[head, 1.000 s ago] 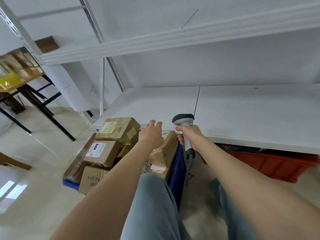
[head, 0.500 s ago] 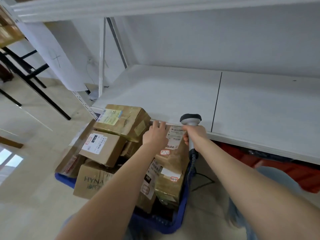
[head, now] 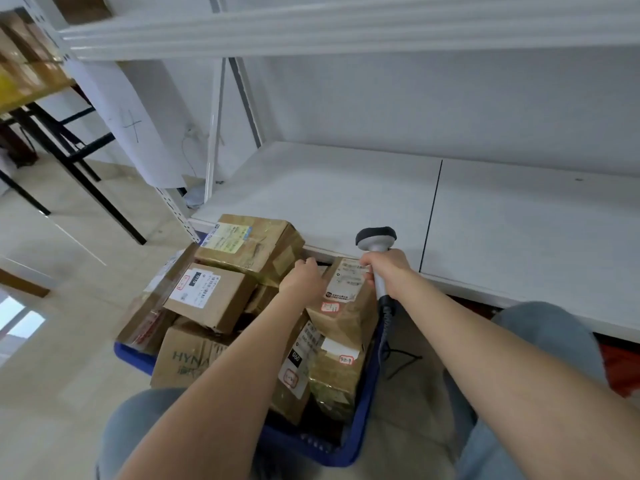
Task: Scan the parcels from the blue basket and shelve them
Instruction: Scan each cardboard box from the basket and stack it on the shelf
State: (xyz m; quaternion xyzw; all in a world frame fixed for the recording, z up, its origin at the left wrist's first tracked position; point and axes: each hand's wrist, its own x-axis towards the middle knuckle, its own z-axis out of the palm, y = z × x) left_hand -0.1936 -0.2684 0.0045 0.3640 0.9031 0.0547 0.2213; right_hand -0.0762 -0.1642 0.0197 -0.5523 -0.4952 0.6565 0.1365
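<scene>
A blue basket (head: 360,420) on the floor holds several brown cardboard parcels with white labels. My left hand (head: 303,280) reaches into it and lies on the far top edge of a tilted brown parcel (head: 346,306), its fingers bent over that edge. My right hand (head: 389,271) grips the handle of a grey barcode scanner (head: 375,239), which stands upright just right of that parcel with its dark head above my fist. A big taped parcel (head: 252,244) lies at the basket's far left. The white shelf board (head: 502,230) stretches right behind the basket.
An upper white shelf (head: 346,32) hangs overhead. A shelf upright (head: 173,206) stands left of the basket. A red crate (head: 620,365) sits under the shelf at right. A black-legged table (head: 69,150) is at far left. My knees flank the basket.
My view has tilted down and closer to the basket. My left hand has come down from the air onto the tilted parcel. My right hand keeps the scanner beside it.
</scene>
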